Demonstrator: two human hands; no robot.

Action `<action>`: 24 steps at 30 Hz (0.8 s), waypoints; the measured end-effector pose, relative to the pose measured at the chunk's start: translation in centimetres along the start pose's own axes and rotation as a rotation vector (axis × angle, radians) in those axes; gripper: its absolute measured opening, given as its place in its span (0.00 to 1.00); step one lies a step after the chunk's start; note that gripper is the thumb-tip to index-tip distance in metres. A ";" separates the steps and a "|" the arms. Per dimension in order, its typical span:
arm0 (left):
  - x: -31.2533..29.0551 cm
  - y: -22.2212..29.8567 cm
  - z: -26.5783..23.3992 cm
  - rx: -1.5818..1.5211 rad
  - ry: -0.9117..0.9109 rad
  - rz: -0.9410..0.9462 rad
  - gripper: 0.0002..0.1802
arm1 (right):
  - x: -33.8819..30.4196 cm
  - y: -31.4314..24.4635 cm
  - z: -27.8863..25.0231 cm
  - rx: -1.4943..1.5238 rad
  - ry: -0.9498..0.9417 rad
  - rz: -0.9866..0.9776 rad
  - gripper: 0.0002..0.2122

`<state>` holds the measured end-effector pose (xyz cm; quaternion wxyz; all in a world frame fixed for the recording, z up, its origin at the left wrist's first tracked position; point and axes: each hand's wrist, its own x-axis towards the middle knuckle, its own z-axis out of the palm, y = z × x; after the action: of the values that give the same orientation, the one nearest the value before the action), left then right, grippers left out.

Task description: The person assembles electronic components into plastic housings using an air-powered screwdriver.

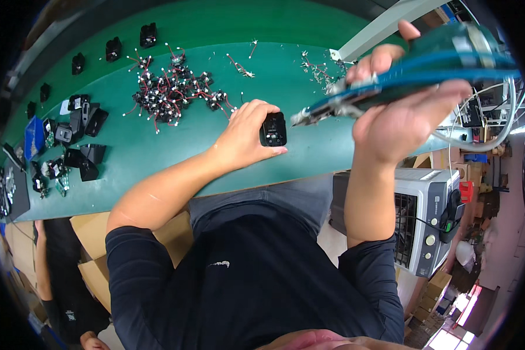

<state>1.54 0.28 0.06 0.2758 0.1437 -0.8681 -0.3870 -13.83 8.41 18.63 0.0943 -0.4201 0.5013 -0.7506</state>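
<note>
My left hand (246,139) rests on the green table (157,163) and grips a small black plastic housing (273,129) standing on the tabletop. My right hand (398,114) is raised above the table's right end, shut around a teal and blue hand-held power tool (426,73) with blue cables running along it. The tool's metal tip (300,118) points left and ends just right of the black housing, a short gap away from it.
A heap of small black parts with red wires (172,90) lies further back on the table. Several black housings (83,125) sit at the left end. A grey air cooler (423,221) stands on the floor at right. Another person (64,291) and cardboard boxes (93,233) are at lower left.
</note>
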 end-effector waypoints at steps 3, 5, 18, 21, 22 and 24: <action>-0.2 -0.4 0.2 -0.009 0.005 0.015 0.43 | -2.2 0.6 0.0 0.072 -0.094 0.062 0.51; -0.1 -0.3 0.3 -0.018 0.007 0.006 0.43 | -3.0 1.3 -0.1 0.133 -0.122 0.109 0.52; -0.1 -0.1 0.2 -0.009 -0.008 0.012 0.42 | -4.6 3.1 0.3 0.126 0.034 0.146 0.51; -0.1 -0.1 0.2 -0.013 -0.004 0.013 0.43 | -4.8 3.2 0.0 0.152 0.029 0.136 0.50; -0.1 -0.1 0.3 -0.013 -0.005 0.013 0.43 | -4.8 3.2 -0.2 0.156 -0.031 0.132 0.50; 0.1 0.1 0.1 -0.076 0.007 -0.005 0.43 | -4.9 3.2 -0.6 0.159 -0.088 0.122 0.49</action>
<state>1.40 0.38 0.05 0.2833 0.1366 -0.8514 -0.4197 -12.06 10.01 13.30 0.1949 -0.4127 0.4599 -0.7617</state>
